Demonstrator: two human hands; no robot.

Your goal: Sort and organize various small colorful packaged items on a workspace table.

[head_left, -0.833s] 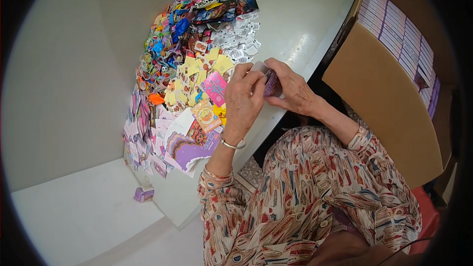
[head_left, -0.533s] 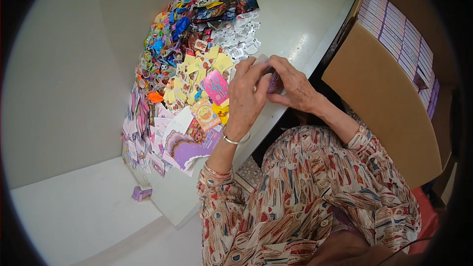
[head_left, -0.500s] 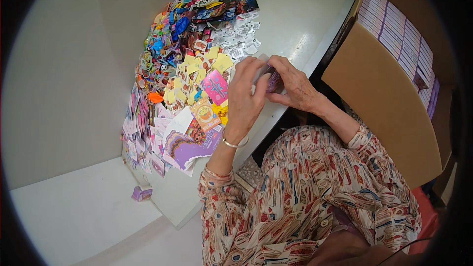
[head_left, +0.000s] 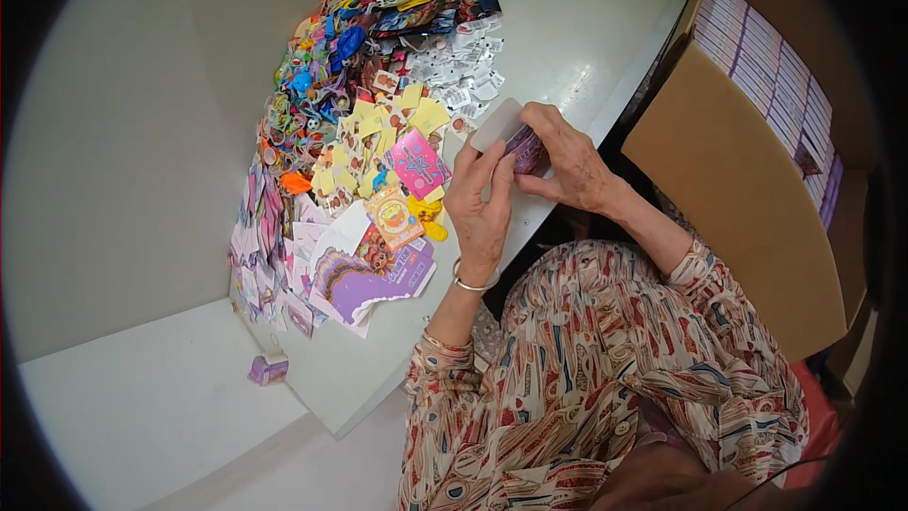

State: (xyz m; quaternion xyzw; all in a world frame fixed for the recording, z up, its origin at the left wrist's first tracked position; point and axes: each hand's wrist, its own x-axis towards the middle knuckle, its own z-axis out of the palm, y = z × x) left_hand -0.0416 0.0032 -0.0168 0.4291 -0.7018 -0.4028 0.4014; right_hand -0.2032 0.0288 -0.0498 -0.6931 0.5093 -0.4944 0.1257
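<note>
Both hands meet over the near edge of the desk (head_left: 605,28), sharing one small purple box (head_left: 526,149). The right hand (head_left: 567,163) wraps it from the far side, its grip clenched around the body; the left hand (head_left: 480,203) pinches the near side, thumb and fingertips closed against the pale open flap (head_left: 497,123) that sticks up just beyond the grip.

The thin card looks easy to crease or tear at the flap's fold if the left fingers bend it too hard. Since the box is held right over the desk edge, a slip would likely send it to the floor rather than onto the top.

Just left of the grip lie glossy paper pieces: a pink printed card (head_left: 416,163), an orange-and-yellow one (head_left: 395,215), and purple flattened box blanks (head_left: 364,286). Farther from the grip spreads a pile of small yellow slips (head_left: 397,118), white printed tags (head_left: 463,71), and bright plastic trinkets (head_left: 317,85). Right of the grip stands a brown cardboard carton (head_left: 733,199) holding rows of purple-edged packs (head_left: 757,57). Well apart, a lone small purple box (head_left: 268,369) sits on the lower white surface.
</note>
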